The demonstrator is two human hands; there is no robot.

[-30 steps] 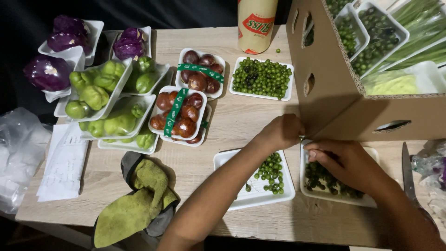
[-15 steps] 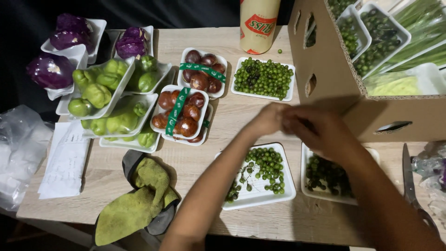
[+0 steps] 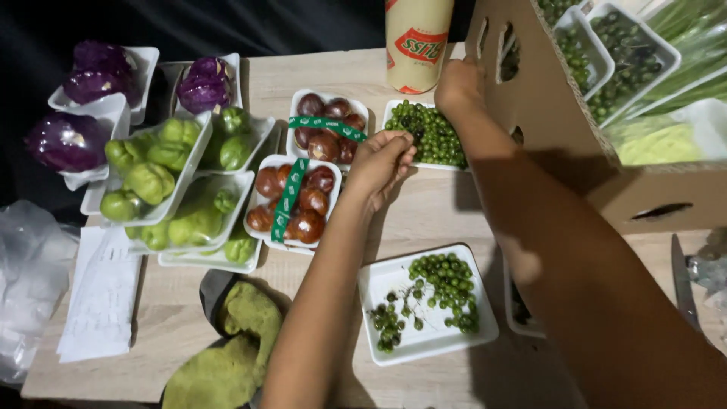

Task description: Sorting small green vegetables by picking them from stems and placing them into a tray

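Note:
My left hand (image 3: 382, 163) is curled over the near left corner of a white tray (image 3: 391, 113) heaped with small green berries (image 3: 435, 136). At the tray's far right corner rests my right hand (image 3: 458, 87), back up and fingers hidden, between a yellow roll (image 3: 416, 38) and a cardboard box (image 3: 545, 113). Closer to me lies another white tray (image 3: 394, 352), half covered with loose green berries (image 3: 447, 284). My right forearm hides most of a third tray (image 3: 519, 322).
Two trays of dark red fruit (image 3: 299, 204) with green bands sit left of my hand. Further left are trays of green chayote (image 3: 151, 178) and purple cabbages (image 3: 68, 140). A green cloth (image 3: 227, 356), paper (image 3: 102, 291), a plastic bag (image 3: 26, 280) and a knife (image 3: 681, 280) lie around.
Both hands left the near trays and reached away from me to the far tray of green berries. The near tray now lies uncovered.

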